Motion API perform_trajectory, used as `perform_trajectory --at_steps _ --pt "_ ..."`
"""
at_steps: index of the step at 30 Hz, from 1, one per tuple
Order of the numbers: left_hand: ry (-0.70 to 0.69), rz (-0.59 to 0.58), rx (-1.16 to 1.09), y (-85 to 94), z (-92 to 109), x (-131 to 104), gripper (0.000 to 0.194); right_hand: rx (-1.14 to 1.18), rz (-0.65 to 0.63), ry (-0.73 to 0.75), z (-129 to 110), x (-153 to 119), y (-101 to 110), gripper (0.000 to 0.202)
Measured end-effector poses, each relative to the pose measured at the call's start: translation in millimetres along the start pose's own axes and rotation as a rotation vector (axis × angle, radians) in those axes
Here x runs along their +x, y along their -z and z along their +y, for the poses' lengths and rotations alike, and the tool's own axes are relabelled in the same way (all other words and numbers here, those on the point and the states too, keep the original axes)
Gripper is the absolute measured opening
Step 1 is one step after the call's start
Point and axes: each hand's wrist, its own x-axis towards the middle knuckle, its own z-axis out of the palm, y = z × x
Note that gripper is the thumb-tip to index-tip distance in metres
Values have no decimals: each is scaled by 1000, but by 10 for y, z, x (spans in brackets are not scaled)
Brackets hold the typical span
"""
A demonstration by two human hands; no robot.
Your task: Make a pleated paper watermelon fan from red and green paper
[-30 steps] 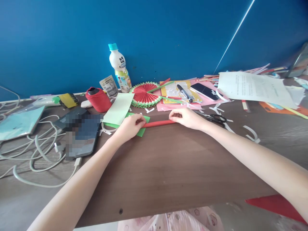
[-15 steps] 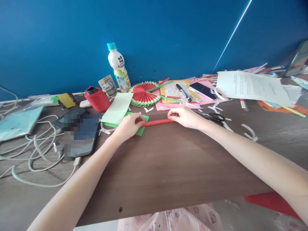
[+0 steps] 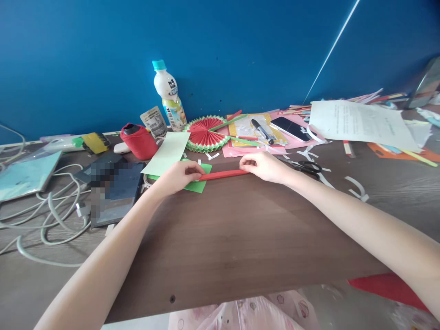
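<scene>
A narrow folded red paper strip (image 3: 225, 174) stretches between my two hands, low over the brown desk (image 3: 227, 238). My left hand (image 3: 180, 176) pinches its left end, above green paper (image 3: 196, 185) and a pale green sheet (image 3: 167, 153). At the right end, the fingers of my right hand (image 3: 263, 166) are closed on the strip, their tips partly hidden. Behind the hands lies a round pleated paper fan (image 3: 206, 133), red with a green and white rim. Black-handled scissors (image 3: 307, 168) rest beside my right wrist.
A drink bottle (image 3: 171, 98) stands against the blue wall. Left are a red-wrapped object (image 3: 139, 141), a dark tablet (image 3: 125, 192) and tangled white cables (image 3: 51, 220). Behind my right hand are a marker (image 3: 261, 132), a phone (image 3: 291, 129), white paper scraps and a printed sheet (image 3: 360, 123).
My left hand has shifted slightly left, its wrist lower over the tablet's edge, and a little more of the strip shows. My right hand has hardly moved.
</scene>
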Motion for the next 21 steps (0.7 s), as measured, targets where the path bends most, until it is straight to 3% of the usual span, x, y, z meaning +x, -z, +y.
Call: perform_trajectory --at_steps 12,21 --pt "-56 108 7 -66 1 -25 12 25 5 -4 11 6 -5 16" --pt "-73 109 45 -94 18 -35 10 32 65 -46 -50 -9 -22 11"
